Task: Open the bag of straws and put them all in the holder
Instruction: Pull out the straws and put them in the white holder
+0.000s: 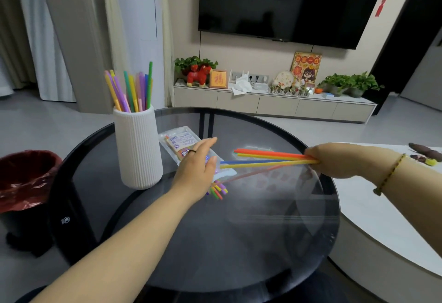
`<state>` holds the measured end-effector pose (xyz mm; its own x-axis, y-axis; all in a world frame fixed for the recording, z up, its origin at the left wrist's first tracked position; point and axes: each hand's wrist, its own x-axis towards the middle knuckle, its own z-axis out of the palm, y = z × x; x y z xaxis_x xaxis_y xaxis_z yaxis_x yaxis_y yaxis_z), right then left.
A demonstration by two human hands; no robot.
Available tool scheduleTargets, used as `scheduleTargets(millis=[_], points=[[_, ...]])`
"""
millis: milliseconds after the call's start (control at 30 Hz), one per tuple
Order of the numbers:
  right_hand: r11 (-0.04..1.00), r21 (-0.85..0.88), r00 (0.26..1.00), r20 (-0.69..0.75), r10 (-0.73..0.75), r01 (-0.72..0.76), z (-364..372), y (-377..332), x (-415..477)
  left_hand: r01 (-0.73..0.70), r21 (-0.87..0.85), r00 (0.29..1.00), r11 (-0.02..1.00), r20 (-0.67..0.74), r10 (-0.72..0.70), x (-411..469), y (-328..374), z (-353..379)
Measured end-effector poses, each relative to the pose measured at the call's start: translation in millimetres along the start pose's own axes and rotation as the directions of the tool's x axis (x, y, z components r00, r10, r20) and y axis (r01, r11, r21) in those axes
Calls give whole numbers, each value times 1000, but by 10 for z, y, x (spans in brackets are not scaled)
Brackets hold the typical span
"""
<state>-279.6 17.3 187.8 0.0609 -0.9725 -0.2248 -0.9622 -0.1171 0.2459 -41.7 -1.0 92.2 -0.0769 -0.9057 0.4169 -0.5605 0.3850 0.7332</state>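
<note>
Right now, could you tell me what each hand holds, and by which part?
The right hand grips a few long coloured plastic straws by one end; the left hand only presses flat on the clear plastic bag.

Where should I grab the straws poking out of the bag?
Pinch the straw ends sticking out of the near open end of the bag, coming from the front right: they point that way, and the left hand covers the rest.
</note>
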Motion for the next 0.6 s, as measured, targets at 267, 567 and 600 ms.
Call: scheduleTargets(millis=[267,567,600], points=[[991,-51,992,8,-123,123,-246,-284,-6,-314,293,924,903,311,221,76,501,298],[945,-281,965,-151,-213,165,-278,-357,17,-193,330,933,924,352,69,141,467,357],[933,-312,943,-218,-253,178,-285,-346,29,-182,290,932,940,356,71,146,444,334]])
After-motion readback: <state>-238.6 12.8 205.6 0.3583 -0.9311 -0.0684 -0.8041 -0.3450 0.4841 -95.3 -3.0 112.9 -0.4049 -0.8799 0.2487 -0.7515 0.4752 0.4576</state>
